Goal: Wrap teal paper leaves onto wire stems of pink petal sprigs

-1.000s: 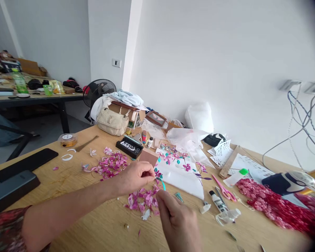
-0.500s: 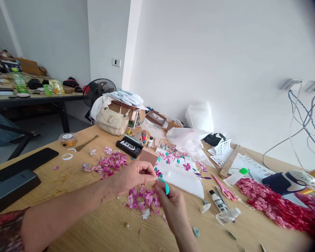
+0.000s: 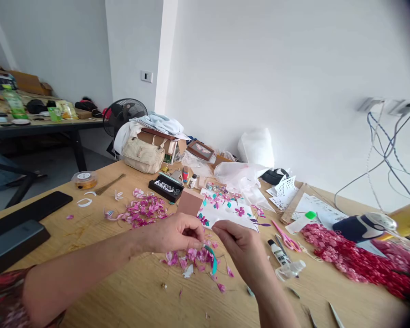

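My left hand [image 3: 179,233] pinches the upper end of a narrow, curved teal strip [image 3: 214,262] between thumb and fingertips. The strip droops over loose pink and purple petals [image 3: 187,258] on the table. Just to the right, my right hand [image 3: 244,250] is closed in a pinch, its fingertips apart from the strip. Whatever those fingertips hold, if anything, is too fine to make out. Beyond the hands lies a white sheet [image 3: 230,217] bearing several purple flowers and teal leaves. A larger heap of pink petals [image 3: 146,209] is beyond my left forearm.
Pink scissors [image 3: 287,237], a black-capped bottle [image 3: 278,253] and a clear bottle [image 3: 290,270] lie to the right, near red and pink flower strands [image 3: 355,262]. A black case [image 3: 166,187] and beige bag [image 3: 143,155] stand behind. A phone [image 3: 27,212] lies at left.
My right hand has let go of the teal strip and moved right and slightly up. The strip now hangs from my left hand alone. The view has shifted slightly.
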